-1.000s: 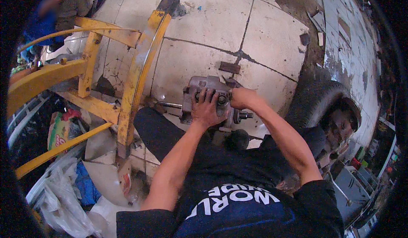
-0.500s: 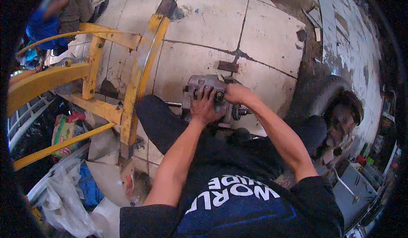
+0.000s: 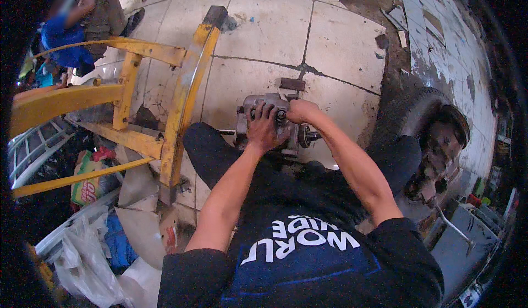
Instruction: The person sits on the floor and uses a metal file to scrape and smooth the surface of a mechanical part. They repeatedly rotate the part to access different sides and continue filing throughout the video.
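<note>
A grey metal gearbox (image 3: 241, 122) sits on the floor between my bent legs. From its left side a thin shaft sticks out, and on its right side there is a round flange with a short stub shaft (image 3: 312, 136). My left hand (image 3: 263, 126) lies on top of the housing with its fingers spread. Beside a round bolt or plug (image 3: 281, 114) on the housing, my right hand (image 3: 302, 112) is closed at the far right corner. Whatever its fingers grip is hidden under them. Just beyond the gearbox lies a small dark brown block (image 3: 292, 84).
A yellow steel frame (image 3: 181, 104) stands close on my left. To my right is a tyre on a wheel (image 3: 410, 115), with a grey metal box (image 3: 459, 242) nearer. Plastic sheeting (image 3: 82, 258) and cardboard (image 3: 137, 228) lie at lower left. Another person (image 3: 63, 39) is at far left.
The whole view has shifted slightly. Both hands stay at about the same places on the gearbox, the left spread and the right closed.
</note>
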Motion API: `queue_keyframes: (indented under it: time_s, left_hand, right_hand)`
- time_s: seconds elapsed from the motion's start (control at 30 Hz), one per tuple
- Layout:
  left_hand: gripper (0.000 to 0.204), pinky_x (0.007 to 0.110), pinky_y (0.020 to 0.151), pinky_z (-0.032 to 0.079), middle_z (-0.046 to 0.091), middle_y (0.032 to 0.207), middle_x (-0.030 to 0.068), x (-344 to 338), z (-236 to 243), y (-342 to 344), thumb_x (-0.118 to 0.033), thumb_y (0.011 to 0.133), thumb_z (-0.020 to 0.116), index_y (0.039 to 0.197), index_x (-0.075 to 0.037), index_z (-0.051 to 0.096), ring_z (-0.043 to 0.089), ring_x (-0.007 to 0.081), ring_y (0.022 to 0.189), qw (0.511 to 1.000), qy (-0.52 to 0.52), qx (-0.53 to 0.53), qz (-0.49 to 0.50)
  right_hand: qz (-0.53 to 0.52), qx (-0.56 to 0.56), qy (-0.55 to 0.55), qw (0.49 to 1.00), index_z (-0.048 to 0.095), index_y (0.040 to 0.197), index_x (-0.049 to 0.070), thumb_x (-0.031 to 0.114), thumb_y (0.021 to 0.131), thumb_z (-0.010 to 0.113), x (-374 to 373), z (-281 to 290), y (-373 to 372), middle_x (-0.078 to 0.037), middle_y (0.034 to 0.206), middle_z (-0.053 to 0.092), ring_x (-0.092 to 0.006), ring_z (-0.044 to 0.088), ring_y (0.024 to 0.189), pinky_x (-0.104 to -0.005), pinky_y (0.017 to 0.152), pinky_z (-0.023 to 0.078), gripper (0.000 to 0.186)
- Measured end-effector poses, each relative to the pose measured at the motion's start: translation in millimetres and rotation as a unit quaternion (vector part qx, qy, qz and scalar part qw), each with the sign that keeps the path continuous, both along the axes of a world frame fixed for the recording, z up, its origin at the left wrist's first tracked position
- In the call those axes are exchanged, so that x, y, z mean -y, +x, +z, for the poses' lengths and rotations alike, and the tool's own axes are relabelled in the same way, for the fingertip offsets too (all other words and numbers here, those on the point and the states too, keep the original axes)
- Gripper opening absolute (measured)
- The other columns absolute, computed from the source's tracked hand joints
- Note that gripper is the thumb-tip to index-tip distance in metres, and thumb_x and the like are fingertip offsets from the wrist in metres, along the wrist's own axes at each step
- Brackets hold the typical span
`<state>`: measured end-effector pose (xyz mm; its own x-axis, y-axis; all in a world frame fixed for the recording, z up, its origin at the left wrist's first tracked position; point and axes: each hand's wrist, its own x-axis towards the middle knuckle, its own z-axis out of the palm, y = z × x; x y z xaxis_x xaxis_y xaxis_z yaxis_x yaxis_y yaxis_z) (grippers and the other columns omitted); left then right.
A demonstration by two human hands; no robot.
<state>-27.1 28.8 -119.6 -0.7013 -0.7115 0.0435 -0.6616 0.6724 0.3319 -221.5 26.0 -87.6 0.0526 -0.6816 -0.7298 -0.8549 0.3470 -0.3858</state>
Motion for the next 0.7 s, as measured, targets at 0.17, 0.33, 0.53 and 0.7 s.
queue_keyframes:
  time_s: [0.17, 0.33, 0.53, 0.7]
  left_hand:
    - [0.082, 0.068, 0.106, 0.021, 0.051, 0.136, 0.0152, 0.9, 9.1, -25.6, -0.063, 0.068, 0.07, 0.129, -0.01, 0.053, 0.041, 0.0352, 0.132, 0.993, 0.058, 0.074, 0.068]
    - [0.086, 0.068, 0.106, 0.023, 0.054, 0.135, 0.0136, 4.9, 12.2, -22.4, -0.063, 0.068, 0.07, 0.133, -0.011, 0.05, 0.043, 0.0333, 0.132, 0.99, 0.064, 0.117, 0.053]
    - [0.074, 0.066, 0.111, 0.015, 0.056, 0.131, 0.0075, 8.8, 1.7, -17.7, -0.06, 0.072, 0.067, 0.128, -0.013, 0.054, 0.047, 0.0233, 0.129, 0.989, 0.087, 0.108, 0.041]
    - [0.067, 0.064, 0.111, 0.015, 0.058, 0.128, 0.004, 0.4, -8.3, -13.0, -0.056, 0.07, 0.069, 0.121, -0.014, 0.06, 0.049, 0.0214, 0.126, 0.993, 0.073, 0.057, 0.071]
  right_hand:
    - [-0.037, 0.013, -0.012, 0.999, 0.072, 0.097, 0.0, 0.027, 0.075, 0.06, -1.6, -16.1, -9.4, -0.021, 0.099, 0.071, -0.037, 0.07, 0.09, -0.0468, 0.08, 0.055, 0.037]
    - [-0.042, 0.061, -0.035, 0.997, 0.072, 0.096, -0.001, 0.031, 0.076, 0.06, -1.1, -9.4, -14.4, -0.023, 0.096, 0.07, -0.0379, 0.07, 0.089, -0.0475, 0.081, 0.054, 0.039]
    - [-0.005, 0.099, -0.022, 0.995, 0.068, 0.087, -0.006, 0.03, 0.078, 0.057, -2.6, -20.6, -14.3, -0.028, 0.085, 0.068, -0.0394, 0.067, 0.077, -0.0478, 0.072, 0.052, 0.038]
    - [-0.091, 0.114, 0.0, 0.989, 0.068, 0.09, -0.006, 0.035, 0.08, 0.056, -12.2, -24.7, -13.3, -0.027, 0.086, 0.067, -0.0376, 0.066, 0.078, -0.0473, 0.073, 0.051, 0.044]
